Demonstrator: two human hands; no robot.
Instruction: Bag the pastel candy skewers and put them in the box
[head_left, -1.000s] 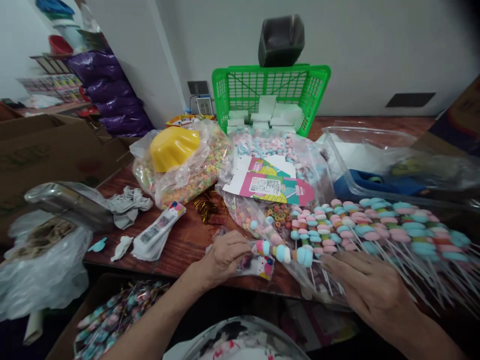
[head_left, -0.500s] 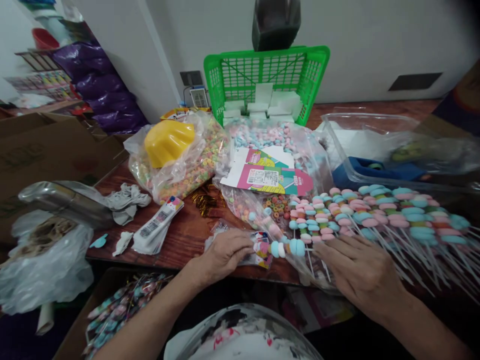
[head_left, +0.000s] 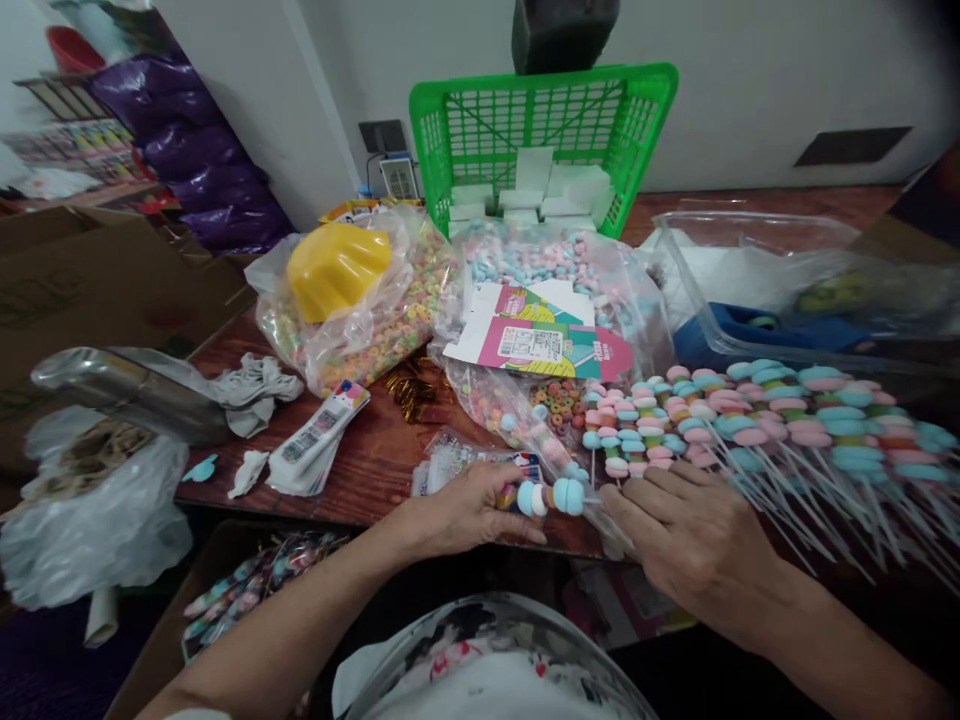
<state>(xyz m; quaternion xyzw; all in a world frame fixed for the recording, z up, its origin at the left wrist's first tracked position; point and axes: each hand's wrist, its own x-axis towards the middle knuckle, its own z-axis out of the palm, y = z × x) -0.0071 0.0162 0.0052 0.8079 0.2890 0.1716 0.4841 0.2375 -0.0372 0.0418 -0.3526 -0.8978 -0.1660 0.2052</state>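
A marshmallow skewer (head_left: pixel 561 497), with blue and white pieces and an orange ring, lies level between my hands. My right hand (head_left: pixel 694 535) is closed on its white stick at the right end. At the other end, my left hand (head_left: pixel 469 508) has thumb and forefinger spread around the tip. Behind the left fingers lie clear plastic packets (head_left: pixel 454 460) with a printed card; their lower part is hidden by the hand. Finished-looking skewers (head_left: pixel 780 415) in pink, blue and white lie in a row beyond my right hand, sticks toward me.
A green basket (head_left: pixel 544 90) with white boxes stands at the back. Bags of cereal rings (head_left: pixel 409 325) and marshmallows (head_left: pixel 517 255) fill the middle. Printed cards (head_left: pixel 319 440) and a steel container (head_left: pixel 154 400) are at left. A clear bin (head_left: pixel 757 230) is right; a skewer box (head_left: pixel 255 585) sits below.
My left thumb and forefinger have spread apart from their earlier pinch at the skewer's tip. The skewer and right hand have shifted slightly left. The view has tilted a little.
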